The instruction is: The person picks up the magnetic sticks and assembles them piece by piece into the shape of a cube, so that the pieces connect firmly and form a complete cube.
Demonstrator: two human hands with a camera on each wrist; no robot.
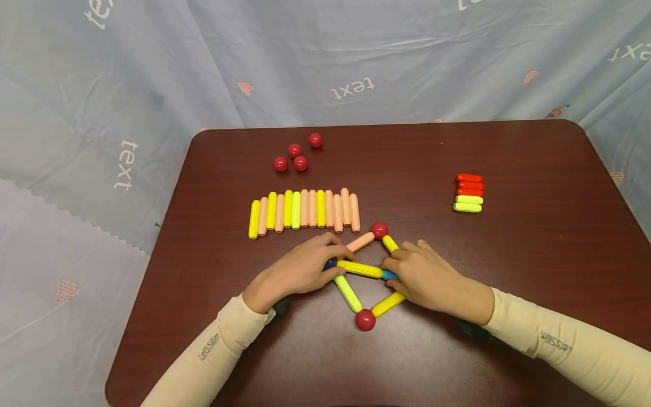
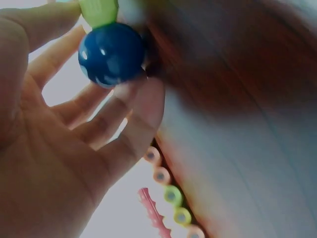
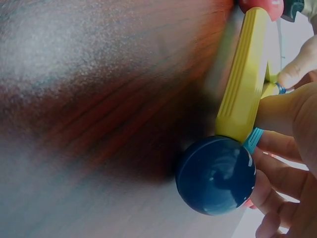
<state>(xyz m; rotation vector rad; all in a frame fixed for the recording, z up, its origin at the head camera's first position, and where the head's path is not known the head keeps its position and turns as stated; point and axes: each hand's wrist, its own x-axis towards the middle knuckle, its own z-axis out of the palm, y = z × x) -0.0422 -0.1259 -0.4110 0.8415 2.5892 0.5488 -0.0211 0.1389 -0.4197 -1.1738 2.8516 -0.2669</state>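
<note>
A diamond-shaped frame of magnetic rods and balls lies on the table, with a red ball (image 1: 379, 230) at its far corner and another red ball (image 1: 365, 320) at its near one. At its left corner my left hand (image 1: 300, 267) holds a dark blue ball (image 2: 111, 53), the thumb against a light green rod (image 1: 348, 294). A yellow rod (image 1: 358, 269) spans the middle and meets a short blue rod (image 1: 390, 275), which my right hand (image 1: 432, 277) pinches. Hidden under that hand in the head view, a second dark blue ball (image 3: 216, 176) joins a yellow rod (image 3: 242, 74).
Behind the frame lies a row of peach and yellow rods (image 1: 305, 209). Several loose red balls (image 1: 300, 163) sit farther back. To the right are short red rods (image 1: 470, 185) and short light green rods (image 1: 468, 207). A curtain (image 1: 325, 51) hangs behind the table (image 1: 407, 158).
</note>
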